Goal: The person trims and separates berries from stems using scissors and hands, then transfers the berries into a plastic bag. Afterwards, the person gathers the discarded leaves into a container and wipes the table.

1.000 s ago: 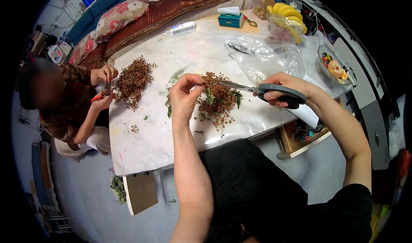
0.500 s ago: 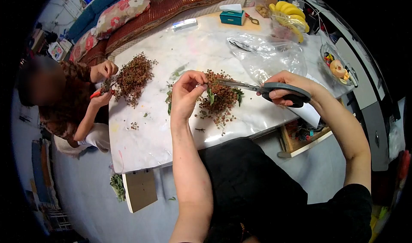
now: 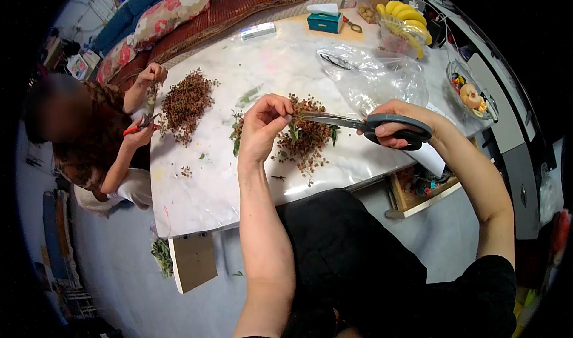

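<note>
Scissors [image 3: 375, 122] level with the left hand [image 3: 262, 123] above a heap of berry sprigs [image 3: 307, 138]

Head view, taking the berry heap as the middle of the dial and 12 o'clock as away from the wearer. The heap lies on the pale tabletop [image 3: 200, 203], brown-red berries with some green leaves among them. At 3 o'clock the right hand [image 3: 391, 126] is wrapped round the dark grey handles, and the blades point to 9 o'clock. At 9 o'clock the left hand has its thumb and forefinger together in a pinch, close by the blade tips; what sits between them is too small to tell, as is whether steel touches skin. Leaves [image 3: 236, 138] show just beyond its wrist, and a dark twig [image 3: 278, 177] lies near 7 o'clock.

Well off towards 9 o'clock is a second heap [image 3: 186, 106]; beside it another person holds red-handled cutters [image 3: 131, 131] in one hand and something stem-like in the other. A clear plastic bag [image 3: 388, 78] spreads at 2 o'clock, a green tissue box [image 3: 324, 22] stands at 12, bananas [image 3: 412, 17] sit between 1 and 2, and an open drawer [image 3: 427, 203] juts out at 4 o'clock
</note>
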Action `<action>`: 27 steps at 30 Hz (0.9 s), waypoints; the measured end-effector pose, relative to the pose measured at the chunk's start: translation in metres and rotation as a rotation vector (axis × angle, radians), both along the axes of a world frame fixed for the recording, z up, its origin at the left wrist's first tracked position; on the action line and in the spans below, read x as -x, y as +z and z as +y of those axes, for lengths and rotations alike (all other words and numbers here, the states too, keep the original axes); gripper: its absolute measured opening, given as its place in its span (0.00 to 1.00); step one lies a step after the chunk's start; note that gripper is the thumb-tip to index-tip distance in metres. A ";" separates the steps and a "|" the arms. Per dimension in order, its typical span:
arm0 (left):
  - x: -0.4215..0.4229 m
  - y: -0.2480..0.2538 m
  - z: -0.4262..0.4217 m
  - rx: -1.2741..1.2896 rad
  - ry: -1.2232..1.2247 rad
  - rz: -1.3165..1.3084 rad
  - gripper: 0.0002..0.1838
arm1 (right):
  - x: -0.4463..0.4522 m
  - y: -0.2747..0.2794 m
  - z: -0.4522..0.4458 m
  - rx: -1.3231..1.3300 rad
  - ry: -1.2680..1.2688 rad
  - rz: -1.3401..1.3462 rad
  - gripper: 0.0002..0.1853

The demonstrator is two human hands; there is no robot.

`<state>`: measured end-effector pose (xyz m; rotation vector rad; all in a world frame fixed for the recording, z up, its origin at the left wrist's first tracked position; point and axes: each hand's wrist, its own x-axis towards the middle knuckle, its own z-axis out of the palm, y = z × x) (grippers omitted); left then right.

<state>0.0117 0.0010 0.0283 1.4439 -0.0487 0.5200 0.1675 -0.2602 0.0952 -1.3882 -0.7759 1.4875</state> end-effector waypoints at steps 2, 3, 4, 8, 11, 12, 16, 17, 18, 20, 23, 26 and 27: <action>0.001 -0.001 0.001 0.028 -0.003 -0.009 0.11 | -0.002 -0.002 -0.002 -0.006 0.020 -0.002 0.16; 0.001 -0.001 0.001 0.056 -0.007 -0.018 0.11 | -0.003 -0.002 -0.003 -0.013 0.039 -0.004 0.18; 0.000 -0.001 0.002 0.058 -0.006 -0.019 0.11 | -0.003 -0.002 -0.003 -0.011 0.039 -0.005 0.18; -0.002 -0.001 -0.003 0.094 -0.022 -0.044 0.11 | 0.000 -0.004 -0.005 0.001 -0.005 0.056 0.19; -0.003 -0.003 -0.004 0.082 -0.040 -0.031 0.11 | 0.000 -0.005 -0.004 0.003 -0.013 0.107 0.19; -0.004 -0.004 -0.004 0.073 -0.063 -0.014 0.11 | 0.000 -0.006 -0.003 0.007 -0.012 0.123 0.19; -0.005 -0.006 -0.005 0.087 -0.082 -0.007 0.11 | 0.001 -0.009 -0.002 0.003 -0.012 0.145 0.19; -0.005 -0.005 -0.005 0.084 -0.081 -0.004 0.11 | 0.001 -0.009 -0.002 0.007 -0.018 0.132 0.18; -0.005 -0.005 -0.005 0.081 -0.080 -0.002 0.11 | 0.002 -0.009 -0.001 0.011 -0.025 0.119 0.17; -0.006 -0.006 -0.004 0.088 -0.071 0.007 0.11 | 0.005 -0.009 -0.001 0.016 -0.047 0.122 0.17; -0.008 -0.009 -0.003 0.110 -0.060 0.015 0.12 | 0.007 -0.011 0.001 0.026 -0.093 0.113 0.16; -0.010 -0.012 -0.001 0.123 -0.015 0.044 0.12 | 0.009 -0.013 0.003 0.033 -0.133 0.069 0.15; -0.011 -0.013 0.000 0.119 0.028 0.072 0.12 | 0.010 -0.014 0.004 0.033 -0.147 0.036 0.14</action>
